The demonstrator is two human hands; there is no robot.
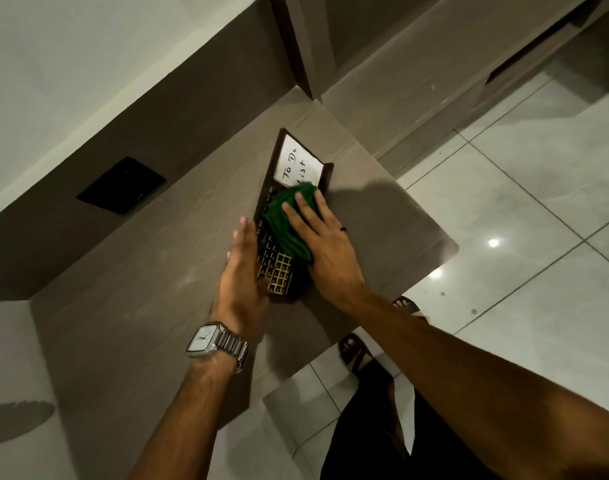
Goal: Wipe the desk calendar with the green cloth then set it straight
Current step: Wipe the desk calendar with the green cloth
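Observation:
The desk calendar (278, 268) is a dark brown board with a yellow date grid and a white "To Do List" note at its far end. It leans on the brown desk top (140, 299). My right hand (322, 244) lies flat on the green cloth (285, 220) and presses it against the middle of the calendar's face. My left hand (240, 271) braces the calendar's left edge, fingers straight, thumb on the lower corner. The cloth hides part of the grid and the note's lower corner.
A black wall plate (121, 185) sits in the brown back panel to the left. The desk's right edge drops to a glossy tiled floor (524, 216), where my sandalled feet (356, 351) stand. A tall cabinet (382, 64) rises behind the desk.

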